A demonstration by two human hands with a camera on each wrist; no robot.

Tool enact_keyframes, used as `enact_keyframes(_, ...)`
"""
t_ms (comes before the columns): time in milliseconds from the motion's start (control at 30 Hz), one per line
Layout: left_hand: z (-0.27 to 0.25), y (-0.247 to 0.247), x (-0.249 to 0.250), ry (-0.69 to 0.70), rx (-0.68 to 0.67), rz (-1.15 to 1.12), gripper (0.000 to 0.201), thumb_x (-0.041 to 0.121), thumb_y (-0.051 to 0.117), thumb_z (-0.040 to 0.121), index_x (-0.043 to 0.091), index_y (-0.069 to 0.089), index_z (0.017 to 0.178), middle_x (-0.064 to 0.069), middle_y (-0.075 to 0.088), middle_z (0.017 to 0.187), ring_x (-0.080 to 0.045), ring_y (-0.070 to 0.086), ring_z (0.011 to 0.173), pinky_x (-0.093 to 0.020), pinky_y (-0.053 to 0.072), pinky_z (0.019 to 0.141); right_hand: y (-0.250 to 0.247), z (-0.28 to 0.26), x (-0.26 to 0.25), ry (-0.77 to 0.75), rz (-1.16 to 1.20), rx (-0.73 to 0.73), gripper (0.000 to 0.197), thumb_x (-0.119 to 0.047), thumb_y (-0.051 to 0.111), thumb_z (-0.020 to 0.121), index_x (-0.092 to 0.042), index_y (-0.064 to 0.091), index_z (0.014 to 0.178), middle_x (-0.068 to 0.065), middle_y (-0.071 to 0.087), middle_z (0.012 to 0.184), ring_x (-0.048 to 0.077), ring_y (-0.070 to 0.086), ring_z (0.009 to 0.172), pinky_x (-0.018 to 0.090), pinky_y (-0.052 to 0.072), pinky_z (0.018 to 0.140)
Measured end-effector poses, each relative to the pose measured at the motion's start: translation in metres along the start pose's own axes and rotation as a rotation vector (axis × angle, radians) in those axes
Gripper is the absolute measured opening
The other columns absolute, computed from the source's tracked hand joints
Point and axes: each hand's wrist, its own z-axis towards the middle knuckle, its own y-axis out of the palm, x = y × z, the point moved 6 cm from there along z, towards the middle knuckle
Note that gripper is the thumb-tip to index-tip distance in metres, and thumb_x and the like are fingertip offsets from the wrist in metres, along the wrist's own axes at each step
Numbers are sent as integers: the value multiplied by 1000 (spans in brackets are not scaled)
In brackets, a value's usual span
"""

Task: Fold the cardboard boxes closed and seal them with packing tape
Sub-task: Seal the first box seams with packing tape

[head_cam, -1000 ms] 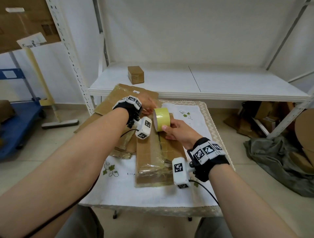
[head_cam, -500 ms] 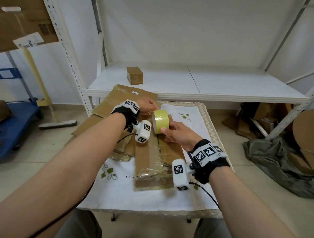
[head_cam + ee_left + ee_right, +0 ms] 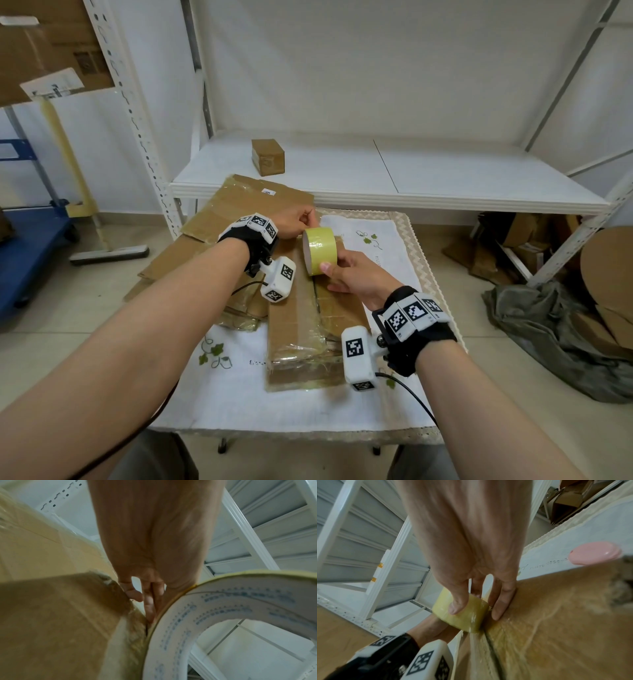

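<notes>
A brown cardboard box point(image 3: 298, 325) lies on the table with its flaps folded shut and glossy tape along the centre seam. A yellow tape roll point(image 3: 320, 250) stands on edge at the box's far end. My right hand point(image 3: 346, 274) grips it, thumb point(image 3: 458, 604) on the outer face of the tape roll point(image 3: 467, 616) and fingers against the box point(image 3: 556, 615). My left hand point(image 3: 301, 222) is at the far end, thumb and finger pinched together at the roll's top, apparently on the tape's free end. Its fingers point(image 3: 149, 601) run down between the roll point(image 3: 223, 608) and the box point(image 3: 60, 615).
The table point(image 3: 308, 404) has a white cloth with leaf prints. Flattened cardboard sheets point(image 3: 239, 205) lie to the left and behind. A small sealed box point(image 3: 268, 157) sits on the white shelf point(image 3: 411, 178). A pink round object point(image 3: 594, 554) lies on the cloth beside the box.
My left hand's fingers have closed in on the top of the roll. The right hand keeps the roll at the box's far end, almost unmoved.
</notes>
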Motion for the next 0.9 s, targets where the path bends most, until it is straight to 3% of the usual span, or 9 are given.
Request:
enact_keyframes(167, 5, -6, -7, -53, 149, 74, 32, 2, 71, 87, 16, 52, 65, 1, 57, 69, -8, 53, 65, -16, 44, 62, 0, 0, 0, 5, -20, 2, 37, -15, 59, 101, -6, 56, 137, 13, 61, 135, 22, 58, 122, 27, 54, 89)
enact_keyframes(333, 6, -7, -8, -91, 166, 177, 33, -1, 67, 87, 19, 53, 65, 0, 55, 70, -13, 49, 66, -15, 42, 58, -3, 1, 0, 10, -23, 15, 38, -17, 58, 102, -4, 55, 137, 15, 58, 138, 21, 56, 120, 24, 56, 82)
enact_keyframes(433, 2, -9, -7, -81, 146, 193, 29, -5, 59, 88, 21, 56, 78, -4, 51, 71, -18, 46, 64, -26, 39, 58, -2, 1, 0, 14, -25, 15, 38, -17, 57, 102, -4, 55, 137, 15, 59, 136, 20, 56, 117, 26, 56, 85)
enact_keyframes(567, -7, -7, 8, 32, 29, 249, 29, -12, 59, 88, 6, 70, 109, -2, 55, 83, -12, 50, 66, -13, 45, 46, 0, -1, 0, -4, -28, 18, 33, -16, 58, 102, -6, 57, 134, 8, 61, 126, 18, 57, 113, 27, 55, 88)
enact_keyframes(700, -7, 3, 16, 112, -82, 471, 25, -1, 63, 91, 6, 71, 114, -10, 55, 114, -10, 50, 72, -9, 40, 43, 1, -2, -1, -12, -40, 16, 33, -15, 57, 102, -7, 57, 134, 6, 61, 124, 17, 56, 113, 28, 54, 90)
enact_keyframes(800, -5, 2, 27, 142, -102, 642, 24, 6, 62, 94, 8, 70, 116, -7, 57, 118, -8, 51, 76, -8, 40, 55, 0, -3, -1, -13, -37, 7, 32, -15, 57, 102, -8, 57, 133, 6, 61, 125, 17, 57, 114, 33, 54, 96)
enact_keyframes(867, -4, -1, 34, 187, -93, 667, 17, 11, 63, 94, 7, 74, 107, -12, 64, 110, -19, 57, 85, -25, 48, 73, 1, -4, -1, -14, -37, 4, 32, -14, 57, 102, -8, 57, 134, 4, 61, 123, 16, 57, 113, 34, 53, 99)
enact_keyframes(900, -4, -2, 35, 193, -86, 668, 15, 11, 64, 93, 7, 75, 103, -13, 66, 106, -21, 57, 85, -32, 49, 76, 1, -4, -1, -14, -39, 4, 33, -14, 57, 102, -8, 57, 134, 4, 61, 122, 16, 57, 113, 33, 53, 98)
